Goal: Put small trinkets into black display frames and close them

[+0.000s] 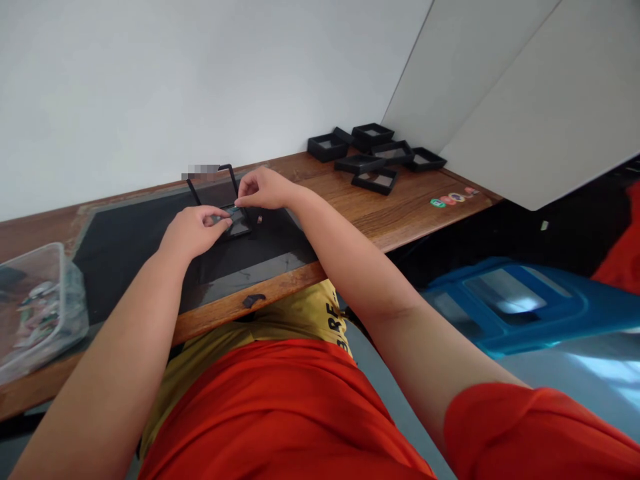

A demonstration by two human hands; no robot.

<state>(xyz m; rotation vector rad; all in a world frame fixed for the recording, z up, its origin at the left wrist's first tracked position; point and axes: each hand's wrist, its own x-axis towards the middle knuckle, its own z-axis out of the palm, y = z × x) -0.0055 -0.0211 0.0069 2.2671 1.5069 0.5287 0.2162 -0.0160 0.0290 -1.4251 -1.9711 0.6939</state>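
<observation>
On a black mat [130, 247] stands a small black hinged frame [241, 227], its upper half raised against the wall side and its lower half flat. My left hand [193, 230] reaches over the lower half's left side, thumb and forefinger drawn together at its inner area. From the far right corner my right hand [263, 189] pinches downward, fingertips at the frame's edge. A tiny greenish piece shows between the two sets of fingertips, too small to name. Which hand grips it I cannot tell. Just right of the frame lies a tiny pinkish bit [259, 219].
Several black box-like frames [374, 180] lie at the table's back right. Round coloured stickers [456, 198] are near the right edge. A clear plastic tub [63, 293] with small mixed pieces stands at left. A blue plastic chair [575, 313] is beyond the table at right.
</observation>
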